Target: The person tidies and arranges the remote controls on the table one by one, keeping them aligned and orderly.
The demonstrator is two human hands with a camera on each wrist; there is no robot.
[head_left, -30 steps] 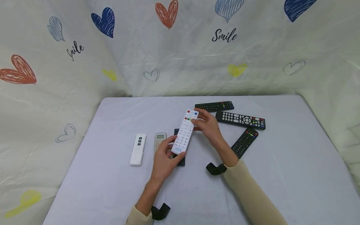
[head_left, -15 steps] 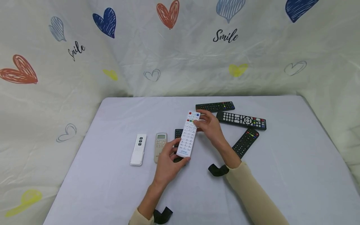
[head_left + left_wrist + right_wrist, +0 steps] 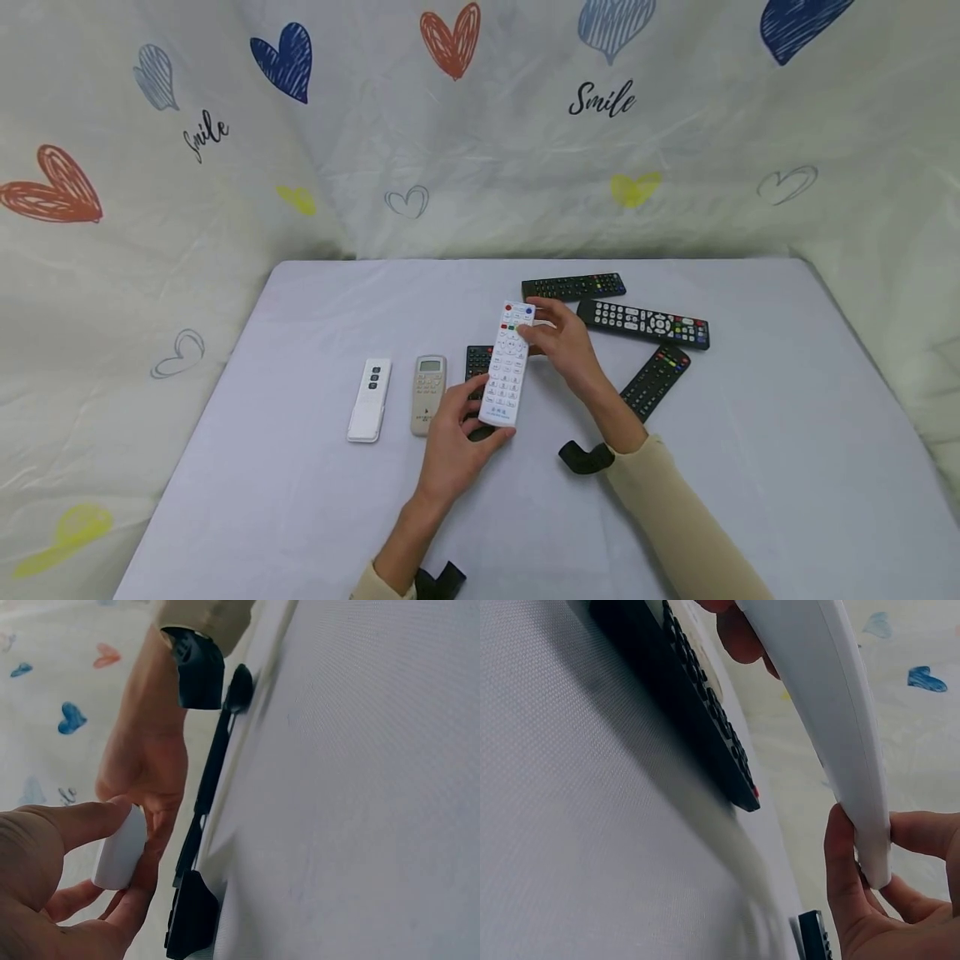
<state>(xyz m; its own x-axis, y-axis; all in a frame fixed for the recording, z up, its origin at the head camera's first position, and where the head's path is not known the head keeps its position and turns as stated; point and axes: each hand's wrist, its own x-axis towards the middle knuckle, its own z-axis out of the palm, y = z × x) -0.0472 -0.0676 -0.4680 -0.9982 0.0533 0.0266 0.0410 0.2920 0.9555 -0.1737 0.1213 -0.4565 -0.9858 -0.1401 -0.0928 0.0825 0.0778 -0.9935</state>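
My left hand point(image 3: 457, 442) pinching the white remote's point(image 3: 507, 364) near end, my right hand point(image 3: 564, 340) clamped on its far end, held above the desk point(image 3: 315, 492), both wrists bent inward

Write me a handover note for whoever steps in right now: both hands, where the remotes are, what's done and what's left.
Left hand: grips the near end of the white remote.
Right hand: pinches its far end, by the coloured buttons.
The white remote is held above the table, over a black remote that lies partly hidden beneath it.
Done: a small white remote and a beige remote with a screen lie side by side at the left.
Left: the white remote is not yet set down; three black remotes lie loose at the right.
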